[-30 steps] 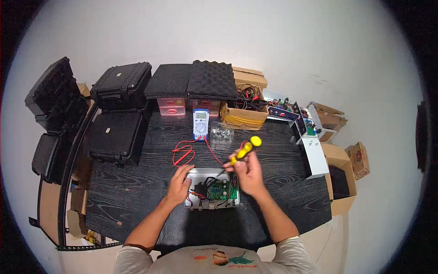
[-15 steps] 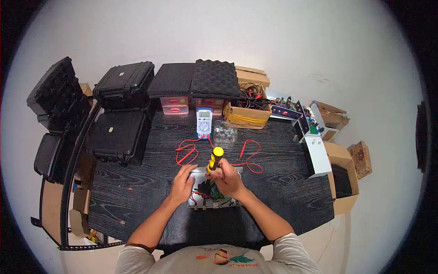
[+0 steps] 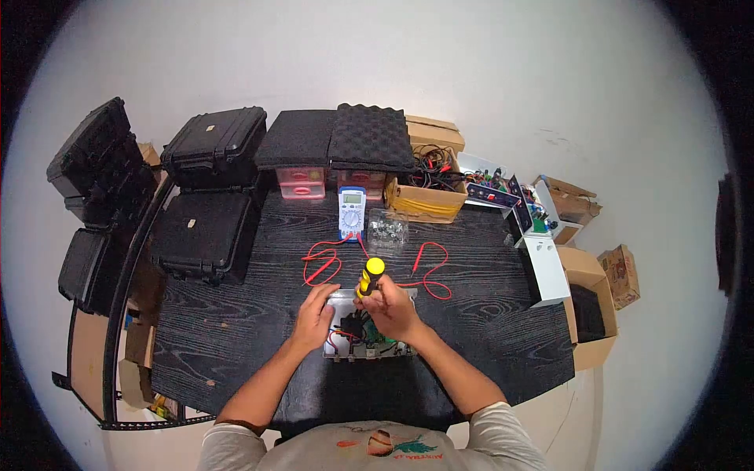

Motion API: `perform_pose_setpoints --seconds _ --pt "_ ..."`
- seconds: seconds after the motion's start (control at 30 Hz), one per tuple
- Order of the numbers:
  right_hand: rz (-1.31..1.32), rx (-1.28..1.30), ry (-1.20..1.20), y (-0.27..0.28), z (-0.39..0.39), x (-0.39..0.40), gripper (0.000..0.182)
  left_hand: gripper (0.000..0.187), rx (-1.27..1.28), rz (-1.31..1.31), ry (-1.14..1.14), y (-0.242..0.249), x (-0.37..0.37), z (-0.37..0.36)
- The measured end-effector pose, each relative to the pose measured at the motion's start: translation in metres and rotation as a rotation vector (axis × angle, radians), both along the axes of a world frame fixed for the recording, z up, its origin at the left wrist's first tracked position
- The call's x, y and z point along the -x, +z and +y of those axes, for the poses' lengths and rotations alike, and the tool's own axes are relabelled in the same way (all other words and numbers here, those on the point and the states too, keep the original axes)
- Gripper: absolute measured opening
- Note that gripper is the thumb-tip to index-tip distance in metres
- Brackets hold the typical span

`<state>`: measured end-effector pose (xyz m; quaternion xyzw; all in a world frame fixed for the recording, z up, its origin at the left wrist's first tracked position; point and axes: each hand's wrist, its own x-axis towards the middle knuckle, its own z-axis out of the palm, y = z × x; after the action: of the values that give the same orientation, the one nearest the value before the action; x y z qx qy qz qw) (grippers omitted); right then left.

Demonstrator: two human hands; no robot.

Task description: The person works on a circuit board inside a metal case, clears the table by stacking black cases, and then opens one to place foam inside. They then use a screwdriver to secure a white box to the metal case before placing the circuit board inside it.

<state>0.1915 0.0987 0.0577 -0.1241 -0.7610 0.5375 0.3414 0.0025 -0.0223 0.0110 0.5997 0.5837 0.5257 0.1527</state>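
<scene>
A metal chassis (image 3: 339, 353) with wires and a green circuit board inside lies on the black table in front of me. My right hand (image 3: 389, 310) is wrapped round a yellow and black screwdriver (image 3: 371, 275), held upright over the chassis; its tip is hidden. At the chassis's upper left corner, my left hand (image 3: 314, 318) rests with its fingers on the edge, holding it. Beyond them stands a blue and white multimeter (image 3: 352, 212), with red test leads (image 3: 428, 281) spread to both sides. A clear plastic tray (image 3: 388, 233) of small parts sits beside the meter.
Black hard cases (image 3: 203, 235) are stacked at the left. Foam sheets (image 3: 369, 133) lie on small drawers (image 3: 302, 185) at the back. A cardboard box of cables (image 3: 424, 202) and open electronic units (image 3: 547, 267) stand to the right. Another carton (image 3: 593, 345) is beyond the table's right edge.
The screwdriver's yellow end has shifted very slightly down in view. Both hands keep nearly the same places on the chassis and the tool.
</scene>
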Motion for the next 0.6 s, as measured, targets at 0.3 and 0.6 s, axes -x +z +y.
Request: perform_pose_setpoints --seconds 0.3,0.6 --pt "-0.018 -0.15 -0.017 -0.009 0.006 0.004 0.022 0.044 0.012 0.015 0.02 -0.001 0.0 0.0" --pt "-0.084 0.118 0.022 0.021 0.004 0.003 0.02 0.047 -0.013 0.042 0.014 -0.007 0.002 0.001"
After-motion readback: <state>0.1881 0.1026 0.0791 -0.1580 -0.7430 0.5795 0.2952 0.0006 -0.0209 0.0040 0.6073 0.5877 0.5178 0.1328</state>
